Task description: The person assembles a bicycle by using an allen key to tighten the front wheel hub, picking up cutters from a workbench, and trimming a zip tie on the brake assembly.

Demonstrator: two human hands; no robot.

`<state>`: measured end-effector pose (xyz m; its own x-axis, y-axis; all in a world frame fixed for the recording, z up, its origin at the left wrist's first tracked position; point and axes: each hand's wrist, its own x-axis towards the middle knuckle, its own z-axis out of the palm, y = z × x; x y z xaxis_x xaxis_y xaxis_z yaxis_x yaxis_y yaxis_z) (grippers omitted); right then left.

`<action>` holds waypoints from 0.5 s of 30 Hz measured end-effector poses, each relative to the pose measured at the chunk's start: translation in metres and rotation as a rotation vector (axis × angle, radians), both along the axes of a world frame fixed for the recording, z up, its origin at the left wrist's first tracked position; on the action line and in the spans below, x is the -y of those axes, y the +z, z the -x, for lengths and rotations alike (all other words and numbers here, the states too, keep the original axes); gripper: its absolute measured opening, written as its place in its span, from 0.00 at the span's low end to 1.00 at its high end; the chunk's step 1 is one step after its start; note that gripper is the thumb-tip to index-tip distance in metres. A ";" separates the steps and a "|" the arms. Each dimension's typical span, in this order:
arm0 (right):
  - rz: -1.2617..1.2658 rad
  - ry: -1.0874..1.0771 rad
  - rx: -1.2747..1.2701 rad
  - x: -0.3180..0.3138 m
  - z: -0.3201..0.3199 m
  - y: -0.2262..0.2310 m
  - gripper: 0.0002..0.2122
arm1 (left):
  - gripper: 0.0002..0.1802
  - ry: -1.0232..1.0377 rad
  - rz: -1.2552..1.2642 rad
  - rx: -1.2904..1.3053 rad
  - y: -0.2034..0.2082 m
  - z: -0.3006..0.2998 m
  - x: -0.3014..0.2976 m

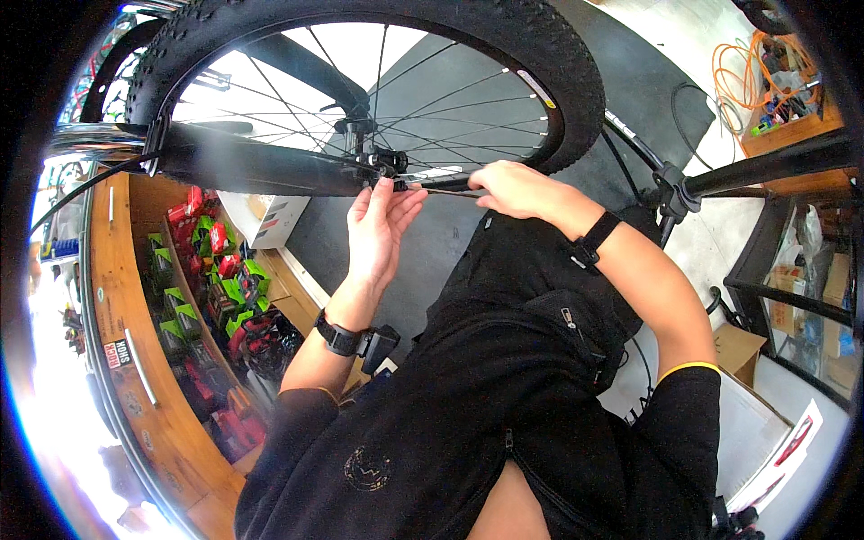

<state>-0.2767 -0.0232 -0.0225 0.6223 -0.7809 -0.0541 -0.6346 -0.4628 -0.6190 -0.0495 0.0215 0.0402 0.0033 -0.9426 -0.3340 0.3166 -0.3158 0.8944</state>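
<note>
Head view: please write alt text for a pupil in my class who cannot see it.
A person's left hand and right hand are near the middle of a spoked bicycle wheel, the right gripping a thin rod that points toward the left one. At left, a wooden cabinet holds red and green packages.

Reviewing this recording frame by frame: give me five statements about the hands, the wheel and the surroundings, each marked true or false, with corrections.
1. The right hand grips a thin rod. True.
2. The left hand is pressed flat against the tyre. False: its fingertips are up by the wheel hub.
3. The tyre is smooth. False: its tread is knobbly.
4. Red and bright green packages sit in the wooden unit at the picture's left. True.
5. Only one wrist wears a black band. False: the left wristband and right wristband are both black.
</note>
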 end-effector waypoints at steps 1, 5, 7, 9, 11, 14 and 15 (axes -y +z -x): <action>-0.043 0.002 -0.022 -0.001 0.003 -0.003 0.10 | 0.13 -0.002 0.004 -0.002 -0.001 -0.001 0.000; -0.097 0.015 -0.141 -0.002 0.005 -0.006 0.07 | 0.13 -0.006 0.004 -0.010 -0.001 -0.002 -0.001; -0.049 0.065 -0.201 -0.001 0.002 -0.012 0.07 | 0.13 -0.004 0.002 -0.003 0.002 0.001 0.000; -0.042 0.027 -0.223 -0.007 -0.006 -0.012 0.07 | 0.13 -0.004 -0.002 0.002 0.004 0.000 0.000; -0.051 0.060 -0.243 -0.010 -0.010 -0.015 0.10 | 0.14 -0.009 -0.009 0.005 0.003 -0.003 0.000; -0.215 -0.034 -0.008 -0.013 -0.004 -0.033 0.07 | 0.14 -0.021 -0.002 0.005 0.005 -0.002 0.002; -0.401 -0.043 0.059 -0.010 0.000 -0.030 0.07 | 0.15 -0.023 -0.004 0.003 0.004 -0.003 0.002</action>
<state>-0.2765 -0.0132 -0.0526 0.6003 -0.7307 -0.3251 -0.6064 -0.1509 -0.7807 -0.0461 0.0199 0.0438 -0.0171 -0.9412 -0.3373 0.3063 -0.3261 0.8943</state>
